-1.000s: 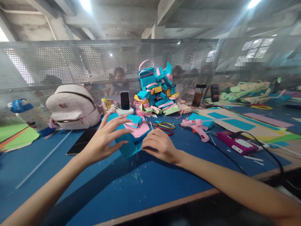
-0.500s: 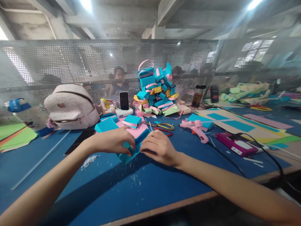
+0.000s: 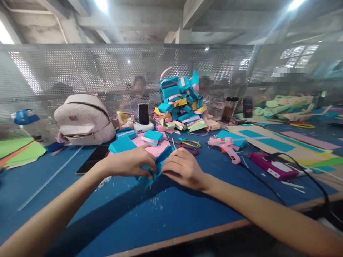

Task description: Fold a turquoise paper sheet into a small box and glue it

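Note:
Between my hands is a folded piece of blue paper (image 3: 144,180), partly hidden by my fingers. My left hand (image 3: 134,162) curls over its left side, thumb and fingers closed on it. Pinching the right side is my right hand (image 3: 183,167), its fingertips pressed together. Just behind lie pink paper (image 3: 140,142) and a small blue paper box with a pink band (image 3: 152,137). A larger blue paper piece (image 3: 122,144) rests to the left of these. Scissors with yellow and red handles (image 3: 191,143) lie beyond my right hand.
A pink glue gun (image 3: 225,144) with a black cord and a purple power bank (image 3: 273,166) lie on the right. Many paper boxes (image 3: 182,103) are piled at the back. A white backpack (image 3: 83,121), a bottle (image 3: 37,128) and a dark phone (image 3: 92,160) are left.
The view has shifted slightly, so most things appear a little further right. Both hands stay on the blue paper, with only slight finger movement.

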Demonstrator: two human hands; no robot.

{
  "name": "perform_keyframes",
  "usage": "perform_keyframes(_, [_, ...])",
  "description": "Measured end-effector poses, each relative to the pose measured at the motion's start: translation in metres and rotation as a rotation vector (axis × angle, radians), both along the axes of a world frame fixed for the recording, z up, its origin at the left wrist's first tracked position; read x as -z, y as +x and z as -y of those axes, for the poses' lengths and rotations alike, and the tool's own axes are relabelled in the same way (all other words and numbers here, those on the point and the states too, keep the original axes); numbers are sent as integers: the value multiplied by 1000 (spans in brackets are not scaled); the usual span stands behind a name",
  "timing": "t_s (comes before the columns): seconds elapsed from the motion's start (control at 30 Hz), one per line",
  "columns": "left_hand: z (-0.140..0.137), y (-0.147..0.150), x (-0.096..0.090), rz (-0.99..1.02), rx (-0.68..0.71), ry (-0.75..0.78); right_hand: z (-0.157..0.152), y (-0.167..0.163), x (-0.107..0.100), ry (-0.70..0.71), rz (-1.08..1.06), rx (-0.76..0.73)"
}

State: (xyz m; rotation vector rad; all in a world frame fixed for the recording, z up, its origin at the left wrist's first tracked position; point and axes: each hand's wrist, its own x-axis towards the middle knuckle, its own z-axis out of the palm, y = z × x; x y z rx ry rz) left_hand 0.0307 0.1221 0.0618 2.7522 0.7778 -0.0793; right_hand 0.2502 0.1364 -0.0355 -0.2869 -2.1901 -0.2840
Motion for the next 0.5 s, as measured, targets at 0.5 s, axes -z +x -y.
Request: perform_keyframes(0.5, [-3, -2, 2, 1, 0, -96, 1, 0, 0, -3, 10, 14])
